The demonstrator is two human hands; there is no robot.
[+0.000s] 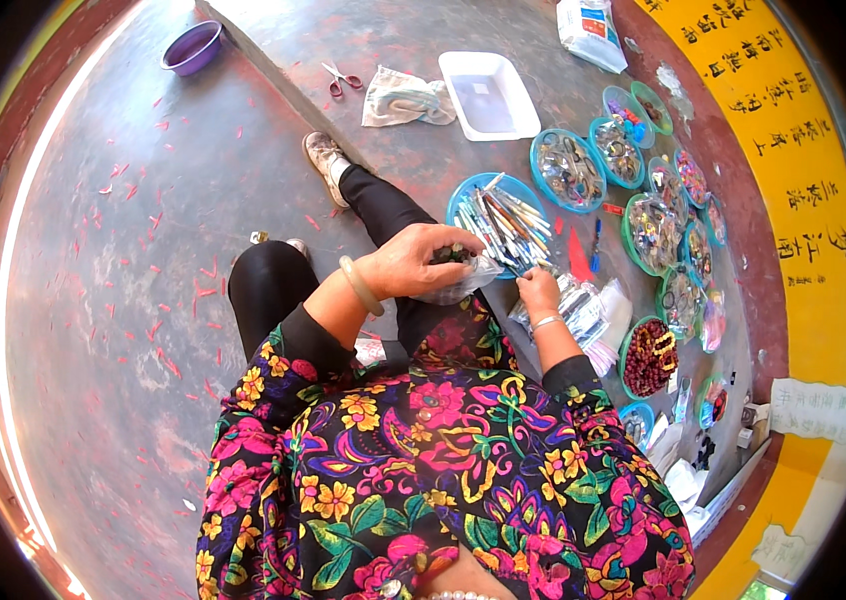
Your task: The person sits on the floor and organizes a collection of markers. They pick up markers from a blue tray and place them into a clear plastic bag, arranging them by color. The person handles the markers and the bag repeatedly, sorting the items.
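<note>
Seemingly for easy reach, the left hand [417,262] clasps a clear bag [457,286] beside the pens [501,225]; whether the right hand [540,291] grips anything is unclear.

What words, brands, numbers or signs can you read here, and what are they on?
I won't copy wording, but here's where it stands:
Yellow wall band: large dark characters, legible.
White paper on the wall: writing, faint and blurred.
White bag: coloured print, too small to read.
Pens and packets near the right hand: any print too small.
</note>
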